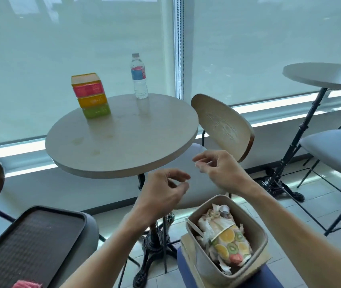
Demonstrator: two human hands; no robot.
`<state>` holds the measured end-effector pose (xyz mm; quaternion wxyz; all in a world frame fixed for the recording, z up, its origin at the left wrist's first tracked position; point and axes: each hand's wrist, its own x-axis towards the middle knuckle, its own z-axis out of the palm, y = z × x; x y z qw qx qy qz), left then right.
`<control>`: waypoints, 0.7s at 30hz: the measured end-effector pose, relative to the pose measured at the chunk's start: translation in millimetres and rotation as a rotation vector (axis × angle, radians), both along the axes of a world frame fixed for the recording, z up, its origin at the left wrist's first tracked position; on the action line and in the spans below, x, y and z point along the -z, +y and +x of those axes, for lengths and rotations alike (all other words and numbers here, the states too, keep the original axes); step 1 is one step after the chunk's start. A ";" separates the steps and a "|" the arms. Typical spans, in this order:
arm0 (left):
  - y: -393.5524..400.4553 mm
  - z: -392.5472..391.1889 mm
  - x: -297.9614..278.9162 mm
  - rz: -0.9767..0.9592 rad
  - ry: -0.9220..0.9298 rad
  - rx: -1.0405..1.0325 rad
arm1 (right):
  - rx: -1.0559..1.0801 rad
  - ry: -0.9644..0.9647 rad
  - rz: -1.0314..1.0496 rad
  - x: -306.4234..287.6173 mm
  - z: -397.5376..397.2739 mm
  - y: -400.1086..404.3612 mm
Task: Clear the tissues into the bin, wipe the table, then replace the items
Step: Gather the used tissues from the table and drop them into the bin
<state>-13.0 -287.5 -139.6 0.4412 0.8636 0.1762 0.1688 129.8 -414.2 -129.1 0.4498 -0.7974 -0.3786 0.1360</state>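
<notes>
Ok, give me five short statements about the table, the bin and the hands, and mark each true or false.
1. The water bottle stands upright on the round table. True.
2. The bin is empty. False: it holds crumpled tissues and a fruit-printed paper cup.
3. The stacked coloured boxes sit on the table. True.
4. The left hand grips a tissue. False: its fingers are loosely curled and hold nothing.
5. The dark tray lies on the table. False: it rests on a seat at lower left.
</notes>
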 end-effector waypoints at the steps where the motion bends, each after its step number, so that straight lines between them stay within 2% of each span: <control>1: 9.9 -6.5 -8.1 0.020 -0.026 -0.012 | 0.001 -0.010 0.019 -5.7 -4.5 9.5; 9: 105.3 -53.8 -47.7 0.024 -0.131 -0.126 | 0.046 -0.017 0.136 -37.4 -38.9 91.3; 21: 208.1 -83.3 -65.4 -0.018 -0.168 -0.269 | -0.007 0.052 0.152 -56.5 -64.9 197.7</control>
